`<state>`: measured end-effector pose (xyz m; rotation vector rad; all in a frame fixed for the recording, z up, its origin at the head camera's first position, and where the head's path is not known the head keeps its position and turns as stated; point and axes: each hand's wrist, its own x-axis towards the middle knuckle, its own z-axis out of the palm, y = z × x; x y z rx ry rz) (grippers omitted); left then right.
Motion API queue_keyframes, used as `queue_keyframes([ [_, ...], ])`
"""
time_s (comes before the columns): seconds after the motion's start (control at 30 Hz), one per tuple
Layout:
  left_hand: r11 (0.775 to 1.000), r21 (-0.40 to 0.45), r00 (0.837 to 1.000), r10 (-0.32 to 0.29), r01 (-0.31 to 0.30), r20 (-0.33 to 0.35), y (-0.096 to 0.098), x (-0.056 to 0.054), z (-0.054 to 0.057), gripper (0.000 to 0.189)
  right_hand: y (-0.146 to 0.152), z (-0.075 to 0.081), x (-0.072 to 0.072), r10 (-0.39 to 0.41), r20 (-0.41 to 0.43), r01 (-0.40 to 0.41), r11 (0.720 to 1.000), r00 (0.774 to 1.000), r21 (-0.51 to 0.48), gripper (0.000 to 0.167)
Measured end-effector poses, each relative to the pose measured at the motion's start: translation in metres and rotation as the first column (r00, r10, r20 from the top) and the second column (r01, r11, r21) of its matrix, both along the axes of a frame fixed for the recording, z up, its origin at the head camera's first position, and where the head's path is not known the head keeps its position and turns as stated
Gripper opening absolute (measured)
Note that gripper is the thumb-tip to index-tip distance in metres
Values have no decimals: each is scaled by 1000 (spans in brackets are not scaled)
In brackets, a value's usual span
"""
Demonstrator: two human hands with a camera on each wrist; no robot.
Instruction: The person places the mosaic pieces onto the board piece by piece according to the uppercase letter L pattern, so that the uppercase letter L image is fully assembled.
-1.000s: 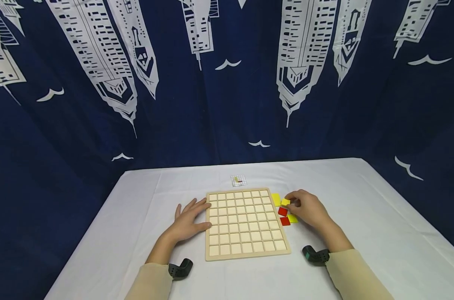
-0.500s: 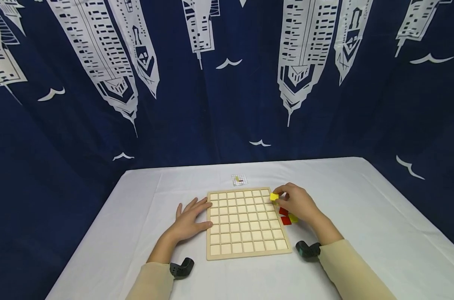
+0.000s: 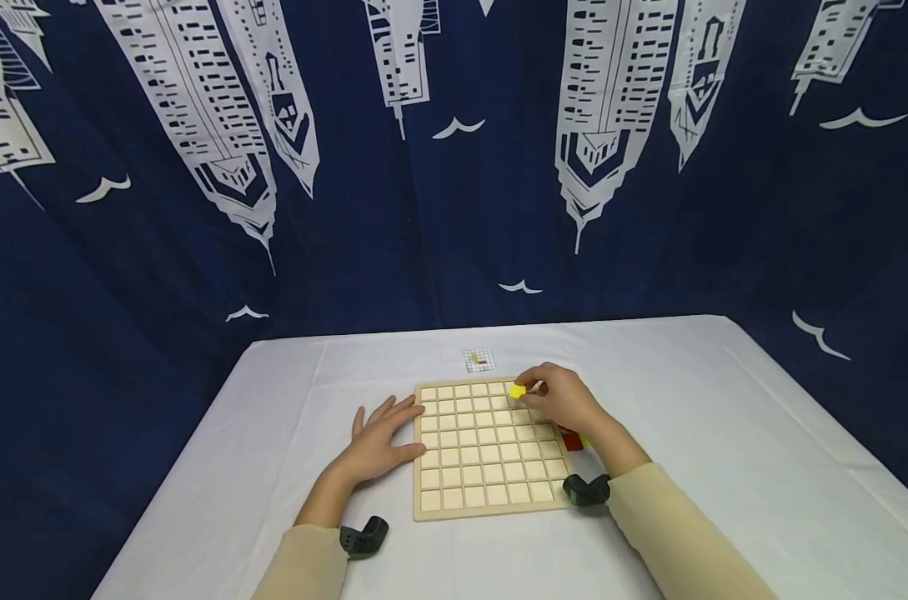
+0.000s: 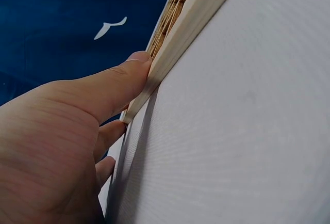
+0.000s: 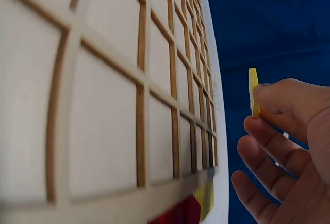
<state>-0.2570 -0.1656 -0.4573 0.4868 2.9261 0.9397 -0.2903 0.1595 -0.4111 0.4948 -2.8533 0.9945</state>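
Observation:
A light wooden grid board [image 3: 484, 446] with square cells lies on the table. Along its left edge rests my left hand [image 3: 378, 443], fingers spread, the thumb touching the frame. Over the board's upper right part, my right hand [image 3: 569, 404] pinches a yellow square tile [image 3: 517, 391] between thumb and fingers. In the right wrist view, that thin yellow tile [image 5: 254, 94] is held above the grid, apart from it. Beside the board's right edge lie red tiles [image 3: 572, 441] and a yellow tile [image 5: 206, 201], partly hidden by my right forearm.
A small printed card [image 3: 479, 360] with a grid and coloured squares lies beyond the board's far edge. White cloth [image 3: 333, 375] covers the table. A dark blue curtain [image 3: 423, 225] with white city prints hangs behind it.
My right hand has lifted a yellow tile from the pile right of the board and carried it left over the upper right cells. The left hand has stayed in place.

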Motion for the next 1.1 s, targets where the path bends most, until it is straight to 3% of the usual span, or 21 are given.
queue_keyframes([
  [0.57,1000,11,1000,-4,4,-9,0,2,-1,65,-40,-3,-6,97,59,-95,995,994,-31,22],
  [1.1,1000,6,1000,6,-6,7,2,2,1,65,-64,-6,-14,115,112,-117,993,987,15,19],
])
